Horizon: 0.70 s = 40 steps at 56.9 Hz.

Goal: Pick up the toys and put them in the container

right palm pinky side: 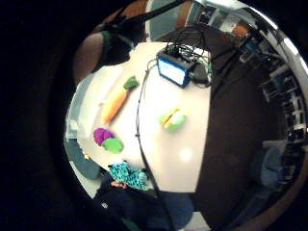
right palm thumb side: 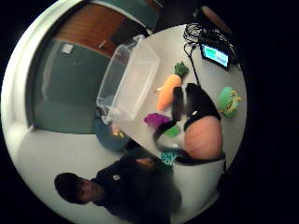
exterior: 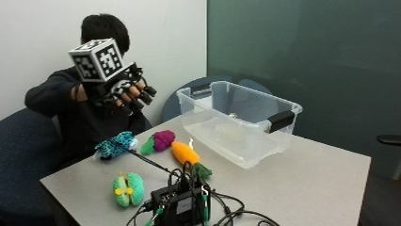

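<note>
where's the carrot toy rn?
In the outside view the carrot toy lies on the table, beside the clear container, between the purple toy and the cabled device.

Light: soft, even room light is falling from above, keeping the outside view bright.
Glare: a pale spot is shining on the counter (right palm pinky side: 185,154).
Shadows: faint ones are lying under the container (exterior: 241,123).
Blur: the fingers (right palm thumb side: 177,103) are smearing, possibly from motion.
Edges: palm views are bending and darkening outward.

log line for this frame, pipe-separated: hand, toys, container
right hand: raised above table, holds nothing | toys on table: carrot, grapes, teal toy, green toy | container: no toys inside
</note>
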Motion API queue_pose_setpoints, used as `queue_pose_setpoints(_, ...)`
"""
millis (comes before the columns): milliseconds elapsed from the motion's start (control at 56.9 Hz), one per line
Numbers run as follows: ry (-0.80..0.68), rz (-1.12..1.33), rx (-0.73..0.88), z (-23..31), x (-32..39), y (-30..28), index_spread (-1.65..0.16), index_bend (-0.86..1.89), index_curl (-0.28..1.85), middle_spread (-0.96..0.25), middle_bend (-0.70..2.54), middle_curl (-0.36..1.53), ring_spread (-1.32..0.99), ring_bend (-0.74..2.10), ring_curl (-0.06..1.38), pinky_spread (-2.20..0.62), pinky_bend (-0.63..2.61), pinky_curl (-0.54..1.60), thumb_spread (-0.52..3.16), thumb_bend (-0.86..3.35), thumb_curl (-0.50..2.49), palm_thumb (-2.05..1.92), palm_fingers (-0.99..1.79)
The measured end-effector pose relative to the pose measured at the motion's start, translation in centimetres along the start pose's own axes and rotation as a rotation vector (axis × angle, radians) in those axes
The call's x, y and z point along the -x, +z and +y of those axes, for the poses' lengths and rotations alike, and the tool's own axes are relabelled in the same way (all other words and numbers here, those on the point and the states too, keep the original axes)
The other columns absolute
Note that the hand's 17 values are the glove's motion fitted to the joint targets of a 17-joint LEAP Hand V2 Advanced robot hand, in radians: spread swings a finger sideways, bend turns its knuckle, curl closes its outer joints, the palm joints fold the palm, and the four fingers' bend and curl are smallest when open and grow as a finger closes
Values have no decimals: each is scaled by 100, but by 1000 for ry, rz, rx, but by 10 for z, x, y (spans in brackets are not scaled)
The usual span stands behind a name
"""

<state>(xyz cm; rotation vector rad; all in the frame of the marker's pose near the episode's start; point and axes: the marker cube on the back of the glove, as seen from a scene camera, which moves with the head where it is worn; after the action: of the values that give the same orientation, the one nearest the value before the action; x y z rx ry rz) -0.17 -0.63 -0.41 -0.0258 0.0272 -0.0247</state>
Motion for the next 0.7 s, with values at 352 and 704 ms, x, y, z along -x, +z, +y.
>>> queue_pose_setpoints(352,-173,315,210,-49,67,3,-25,5,9,-2,16,14,-6,30,15,-1,83,30,121,12,14,11,-18)
queue_pose_setpoints(704,-442,733,325,-63,87,40,-24,2,8,-2,10,17,-5,26,21,-1,87,33,121,11,26,27,-36)
